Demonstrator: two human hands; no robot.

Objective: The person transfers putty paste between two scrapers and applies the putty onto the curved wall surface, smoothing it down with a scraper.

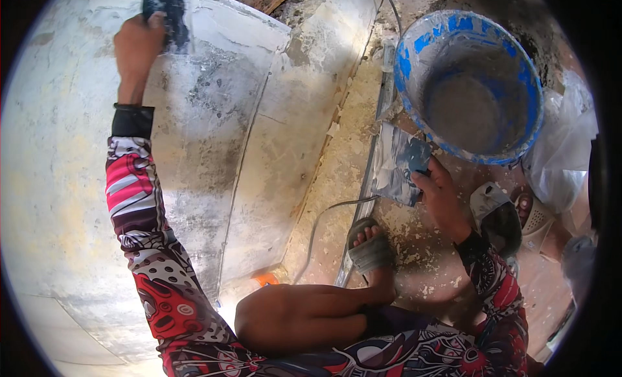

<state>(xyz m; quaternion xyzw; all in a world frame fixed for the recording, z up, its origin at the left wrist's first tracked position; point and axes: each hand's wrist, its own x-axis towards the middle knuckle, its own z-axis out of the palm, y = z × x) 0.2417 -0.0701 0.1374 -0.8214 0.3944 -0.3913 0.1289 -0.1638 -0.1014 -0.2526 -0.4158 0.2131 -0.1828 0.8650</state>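
Observation:
My left hand [138, 49] stretches up to the far left, closed around a dark, flat putty knife [170, 17] whose blade lies against the white, patchy wall [214, 72]. Whitish filler shows along the blade's right edge. In my right hand [444, 199], closed with the thumb on top, is a second, wide putty knife [414, 155]. A thick smear of pale grey putty [391, 166] covers its blade. Just beyond that hand stands a blue bucket [405, 62], its rim and inner wall caked with grey putty.
A black cable [317, 228] runs over the floor by a metal strip at the wall's foot. My sandalled foot [369, 247] is near it. Another person's foot in a beige clog [536, 221], a dark-and-white container [499, 215] and clear plastic sheeting [564, 143] are at the right. Something orange [265, 278] lies beside my knee.

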